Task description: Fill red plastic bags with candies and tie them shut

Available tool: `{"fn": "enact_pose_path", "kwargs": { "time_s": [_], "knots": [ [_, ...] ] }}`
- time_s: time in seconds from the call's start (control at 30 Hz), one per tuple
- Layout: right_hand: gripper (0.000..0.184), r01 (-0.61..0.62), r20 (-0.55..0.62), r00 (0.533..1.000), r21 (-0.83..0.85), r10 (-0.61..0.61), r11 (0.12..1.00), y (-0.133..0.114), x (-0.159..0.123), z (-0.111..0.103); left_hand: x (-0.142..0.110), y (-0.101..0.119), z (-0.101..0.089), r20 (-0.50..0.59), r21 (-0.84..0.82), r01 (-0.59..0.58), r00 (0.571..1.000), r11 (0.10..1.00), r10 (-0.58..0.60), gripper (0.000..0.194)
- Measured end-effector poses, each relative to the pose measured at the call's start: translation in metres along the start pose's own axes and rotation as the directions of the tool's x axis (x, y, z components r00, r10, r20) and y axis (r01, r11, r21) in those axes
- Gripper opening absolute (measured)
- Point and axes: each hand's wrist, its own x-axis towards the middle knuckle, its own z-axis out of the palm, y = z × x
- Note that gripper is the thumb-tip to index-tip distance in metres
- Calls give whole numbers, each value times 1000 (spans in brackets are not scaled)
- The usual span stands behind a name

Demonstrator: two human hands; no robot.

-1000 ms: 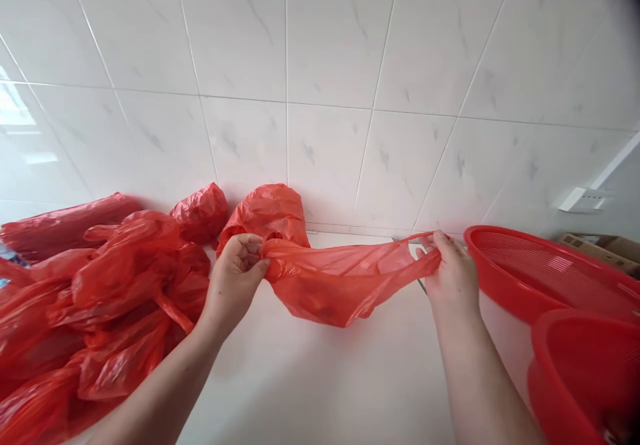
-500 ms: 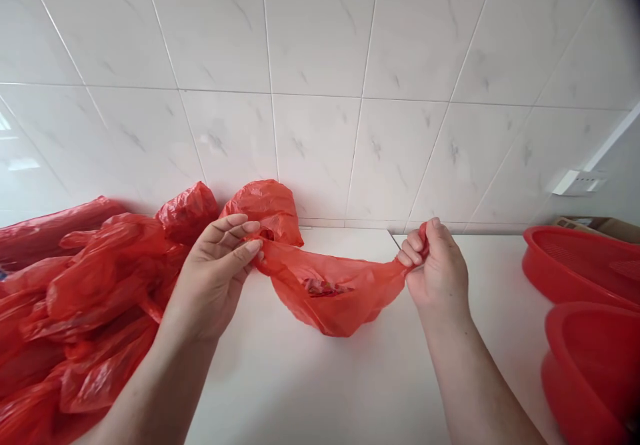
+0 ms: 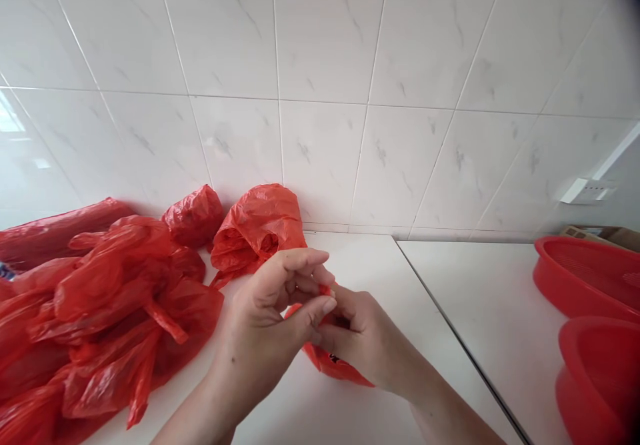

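Observation:
A small red plastic bag (image 3: pixel 345 369) is between my hands, low over the white table, mostly hidden behind my fingers. My left hand (image 3: pixel 283 311) pinches a bit of its twisted red plastic between thumb and fingers. Pressed against it, my right hand (image 3: pixel 357 335) has its fingers closed on the same bag's gathered top. Something dark shows inside the bag under my right hand; I cannot make out what. Just behind my left hand stands another red plastic bag (image 3: pixel 265 221), crumpled, with an opening facing me.
Several knotted red plastic bags (image 3: pixel 110 298) are heaped at the left. A red roll (image 3: pixel 194 215) and a longer red bundle (image 3: pixel 65 231) lie by the tiled wall. Red plastic baskets (image 3: pixel 585 281) stand at the right, with a cardboard box (image 3: pixel 610 235) behind. A seam (image 3: pixel 450 325) crosses the white tabletop.
My hands were apart, stretching the bag's two ends outward. They have come together in the middle, and the bag's ends are gathered between my fingers.

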Motion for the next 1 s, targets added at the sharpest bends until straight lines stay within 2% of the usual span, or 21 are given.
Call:
{"fn": "enact_pose_path", "kwargs": {
  "time_s": [0.07, 0.13, 0.17, 0.23, 0.33, 0.43, 0.57, 0.67, 0.73, 0.8, 0.87, 0.93, 1.0],
  "knots": [
    [35, -37, -40, 998, 22, 38, 999, 6, 5, -1, 2, -4, -2, -31, 151, -46, 998, 987, 51, 32],
    [38, -79, -152, 985, 55, 87, 995, 10, 9, -5, 4, -6, -5, -48, 320, -90, 993, 943, 111, 24],
    [37, -91, -200, 974, 76, 105, 993, 11, 11, -8, 6, -8, -6, -22, 382, -115, 991, 917, 134, 20],
    [38, -88, -238, 964, 135, 119, 987, 12, 13, -12, 7, -10, -6, 111, 442, -179, 983, 879, 144, 22],
    [41, -43, -215, 972, 233, 94, 972, 13, 13, -14, 6, -17, -2, 310, 485, -261, 944, 835, 115, 26],
    [40, -24, -205, 976, 229, 72, 973, 13, 11, -16, 5, -24, 2, 342, 546, -286, 934, 788, 102, 15],
    [41, -51, -100, 993, 180, 70, 982, 12, 9, -30, 9, -29, 2, 236, 626, -165, 972, 762, 17, 15],
    [43, 5, 6, 1000, 148, -6, 989, 13, 8, -42, 11, -29, 2, 146, 646, -53, 988, 762, -56, 14],
    [45, 49, 46, 998, 94, -53, 994, 14, 7, -46, 11, -28, 2, 145, 611, -23, 986, 791, -84, 15],
    [33, 29, 59, 998, 35, -31, 999, 14, 7, -46, 11, -28, 3, 176, 582, 10, 975, 813, -138, 15],
    [15, -39, 17, 999, -37, 40, 999, 13, 6, -43, 10, -28, 4, 187, 598, 65, 958, 799, -217, 13],
    [19, -97, -108, 991, -137, 82, 986, 12, 6, -40, 10, -29, 4, 174, 638, 107, 945, 763, -279, 11],
    [23, -131, -267, 962, -271, 56, 954, 12, 6, -38, 10, -29, 5, 162, 660, 122, 940, 741, -299, 12]
  ]
}}
